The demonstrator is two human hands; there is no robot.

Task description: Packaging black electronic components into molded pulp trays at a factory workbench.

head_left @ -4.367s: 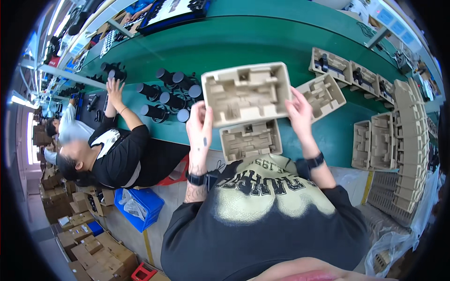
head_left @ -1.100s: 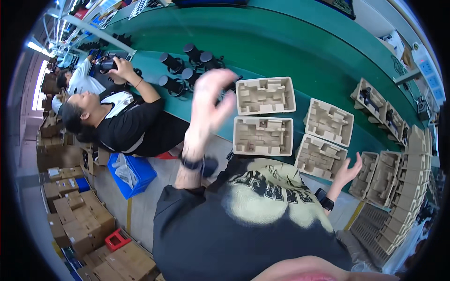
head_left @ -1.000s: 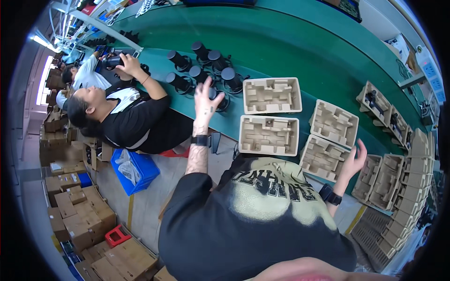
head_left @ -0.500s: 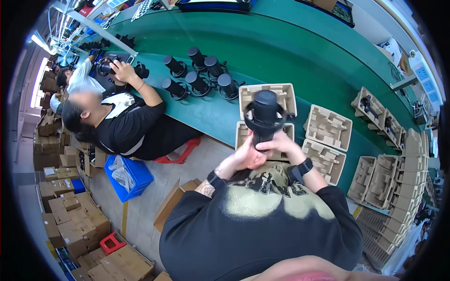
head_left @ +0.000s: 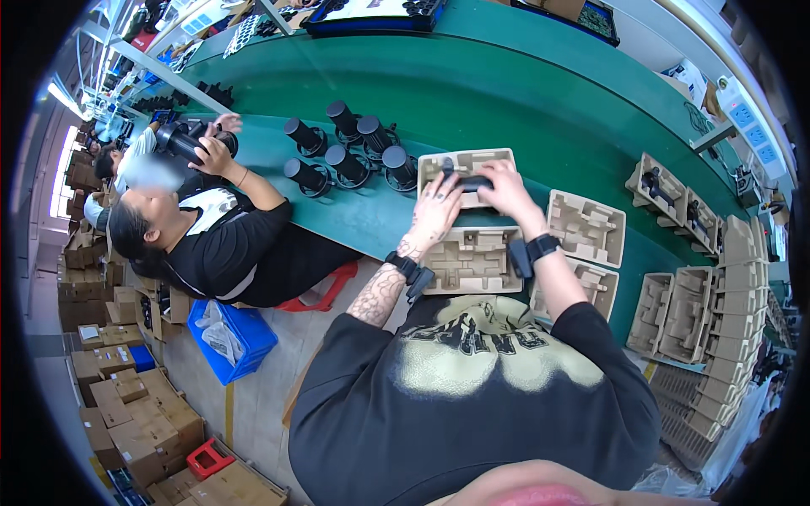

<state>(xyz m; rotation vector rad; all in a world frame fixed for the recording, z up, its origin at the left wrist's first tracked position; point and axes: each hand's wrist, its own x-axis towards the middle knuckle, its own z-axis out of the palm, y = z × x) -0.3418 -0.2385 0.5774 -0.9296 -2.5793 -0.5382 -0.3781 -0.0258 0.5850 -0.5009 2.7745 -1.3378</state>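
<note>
A beige moulded-pulp tray (head_left: 504, 155) stands on the green bench in front of me. A black cylindrical device (head_left: 475, 183) lies on its side in it, mostly covered by my hands. My left hand (head_left: 437, 207) rests over the device's left part, its fingers stretched out and touching it. My right hand (head_left: 509, 191) curls its fingers over the right end of the device. Nearer to me is a second pulp tray (head_left: 472, 261) with bare moulded hollows. How the device sits in the hollows beneath my hands is hidden.
Several black cylindrical devices (head_left: 347, 164) with ring bases stand upright at the left. Further pulp trays (head_left: 588, 226) lie at the right, beside a tall stack of trays (head_left: 731, 312). A seated co-worker (head_left: 215, 223) handles another black device. A blue bin (head_left: 232, 337) stands on the floor.
The black device has gone from upright in my hands to lying in the far tray. Both hands have moved forward with it. The co-worker's device and hands have shifted.
</note>
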